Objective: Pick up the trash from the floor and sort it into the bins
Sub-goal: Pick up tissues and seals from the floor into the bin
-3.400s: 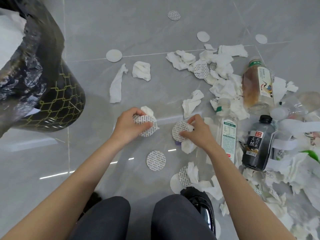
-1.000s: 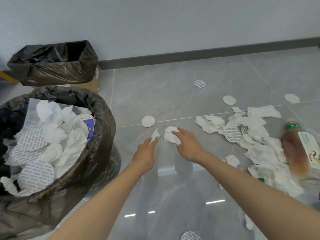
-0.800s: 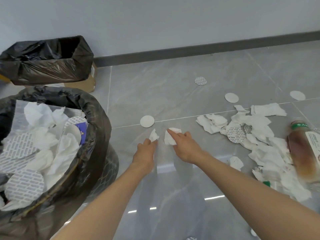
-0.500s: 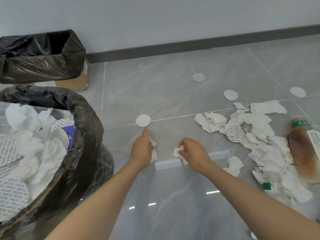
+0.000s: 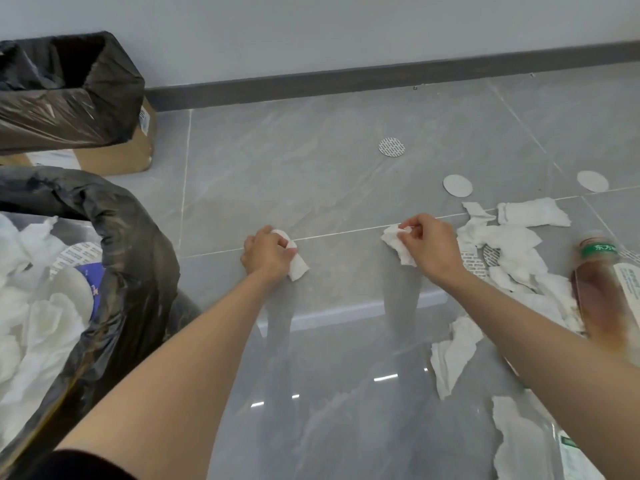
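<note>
Head view, lower edge: glossy grey tiled floor (image 5: 346, 393), mirroring both forearms and ceiling lights. Lower left: round bin lined with a black plastic bag (image 5: 138, 271), packed with white tissues and patterned discs. Lower right: torn white tissue scraps (image 5: 453, 355) flat on the tiles.

Mid-frame, along a pale grout line: left hand (image 5: 266, 252) curled around a crumpled white tissue (image 5: 298, 265). Right hand (image 5: 431, 249) pinching a second crumpled white tissue (image 5: 394, 240) between thumb and fingertips, just beside the heap of white tissues (image 5: 512, 244) at right centre. Right edge: blurred brown drink bottle with a green band (image 5: 602, 289), lying against that heap.

Farther up: plain white round disc (image 5: 457, 185), another white disc (image 5: 592, 181), then a patterned silver disc (image 5: 391, 146), well apart on bare tile. Upper left: cardboard box lined with a black bag (image 5: 114, 157). Beyond: dark skirting board (image 5: 381, 77), pale grey wall (image 5: 311, 29).

Against half a second ago: hands wider apart, right one shifted toward the heap. White disc formerly just beyond the left hand no longer showing, left hand now over that spot.
</note>
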Motion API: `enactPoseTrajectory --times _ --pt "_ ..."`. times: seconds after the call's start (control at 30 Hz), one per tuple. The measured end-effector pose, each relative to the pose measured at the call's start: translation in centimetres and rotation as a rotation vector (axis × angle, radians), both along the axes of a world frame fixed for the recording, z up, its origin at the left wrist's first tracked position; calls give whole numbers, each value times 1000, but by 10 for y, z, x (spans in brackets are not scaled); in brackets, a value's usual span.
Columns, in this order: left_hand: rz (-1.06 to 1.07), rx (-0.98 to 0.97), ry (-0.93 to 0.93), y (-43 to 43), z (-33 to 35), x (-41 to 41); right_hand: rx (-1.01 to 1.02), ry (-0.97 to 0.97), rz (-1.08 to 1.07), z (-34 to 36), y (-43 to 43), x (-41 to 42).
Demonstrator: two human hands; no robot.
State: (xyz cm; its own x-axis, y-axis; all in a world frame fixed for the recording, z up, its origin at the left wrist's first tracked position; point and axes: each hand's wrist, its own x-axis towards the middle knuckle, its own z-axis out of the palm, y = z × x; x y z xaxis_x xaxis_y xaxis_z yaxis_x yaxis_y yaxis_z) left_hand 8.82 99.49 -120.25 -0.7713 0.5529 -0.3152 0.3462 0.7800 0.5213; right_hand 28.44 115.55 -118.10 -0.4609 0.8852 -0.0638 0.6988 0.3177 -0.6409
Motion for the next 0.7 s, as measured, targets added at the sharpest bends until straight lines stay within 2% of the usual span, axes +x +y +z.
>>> enactPoseTrajectory --times 0.17,0.3,0.43,0.6,0.7 --pt "-47 47 35 -5 -5 7 -65 -127 -9 -15 10 8" --pt "44 -8 5 -5 -3 18 -61 -217 -7 -24 9 13" --pt "141 54 5 -9 -6 30 -19 -339 78 -24 4 14" --pt "268 202 -26 -18 2 45 13 -307 204 -20 -17 23" --pt "346 345 -98 -18 23 61 -22 -225 173 -8 -34 23"
